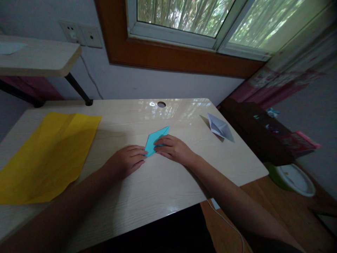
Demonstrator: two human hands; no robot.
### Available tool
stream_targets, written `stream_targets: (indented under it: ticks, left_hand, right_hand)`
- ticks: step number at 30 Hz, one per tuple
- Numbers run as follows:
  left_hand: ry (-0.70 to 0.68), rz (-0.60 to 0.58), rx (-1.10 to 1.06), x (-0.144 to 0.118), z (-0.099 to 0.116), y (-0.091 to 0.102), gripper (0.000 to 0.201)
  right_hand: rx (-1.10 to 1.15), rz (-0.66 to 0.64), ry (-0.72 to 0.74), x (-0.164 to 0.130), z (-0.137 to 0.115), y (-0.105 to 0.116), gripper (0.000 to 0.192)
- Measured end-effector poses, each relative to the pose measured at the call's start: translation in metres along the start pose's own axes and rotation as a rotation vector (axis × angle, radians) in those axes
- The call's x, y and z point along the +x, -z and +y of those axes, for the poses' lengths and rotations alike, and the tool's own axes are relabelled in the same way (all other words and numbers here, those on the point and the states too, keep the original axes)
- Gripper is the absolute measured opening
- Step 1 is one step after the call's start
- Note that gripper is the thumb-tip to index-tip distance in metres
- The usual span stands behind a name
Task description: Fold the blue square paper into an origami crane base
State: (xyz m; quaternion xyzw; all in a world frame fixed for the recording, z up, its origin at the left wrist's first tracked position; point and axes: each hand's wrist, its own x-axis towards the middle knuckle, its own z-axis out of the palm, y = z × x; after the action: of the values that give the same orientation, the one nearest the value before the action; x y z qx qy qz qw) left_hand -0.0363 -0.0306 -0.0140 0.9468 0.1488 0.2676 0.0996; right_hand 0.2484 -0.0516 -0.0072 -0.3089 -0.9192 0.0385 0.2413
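Head view. A folded blue paper (156, 140), kite-shaped and pointed at both ends, is lying flat near the middle of the pale wooden desk (163, 189). The right hand (172, 148) is resting palm down on the paper's near right edge, fingers flat and close together, pressing the sheet against the desk rather than gripping it. The left hand (127, 160) is lying palm down on the desk just left of the paper, its fingers extended side by side and its fingertips (143, 153) touching the paper's lower point; it is holding nothing. The far tip of the paper is projecting beyond both hands toward the window (200, 21). A large yellow sheet (50, 154), creased lengthwise, is lying flat at the left of the desk, well apart from the hands. A folded white paper figure (220, 127) is standing near the desk's right edge, beyond the right hand. A round cable hole (161, 104) is showing at the desk's far edge.
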Motion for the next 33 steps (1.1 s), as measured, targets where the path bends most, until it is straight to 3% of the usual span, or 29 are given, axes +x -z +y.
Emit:
stream_targets:
  ticks: [6,14,22,27,33]
  left_hand:
    - [-0.061,-0.031,0.043,-0.001,0.003,0.007,0.020]
    - [-0.098,-0.138,0.026,-0.010,-0.004,0.011,0.027]
    - [-0.089,-0.140,-0.024,-0.014,-0.007,0.009,0.028]
    - [-0.101,-0.134,-0.025,-0.016,-0.009,0.004,0.031]
    - [-0.097,-0.097,-0.072,-0.013,-0.009,0.001,0.034]
  right_hand:
    - [-0.005,-0.007,-0.019,0.003,0.000,0.000,0.016]
    - [0.161,-0.022,-0.162,0.020,0.003,-0.001,0.017]
    - [0.336,-0.015,-0.247,0.028,0.014,-0.009,0.016]
    - [0.275,-0.016,-0.272,0.027,0.017,-0.012,0.016]
    - [0.254,-0.043,-0.201,0.021,0.014,-0.010,0.014]
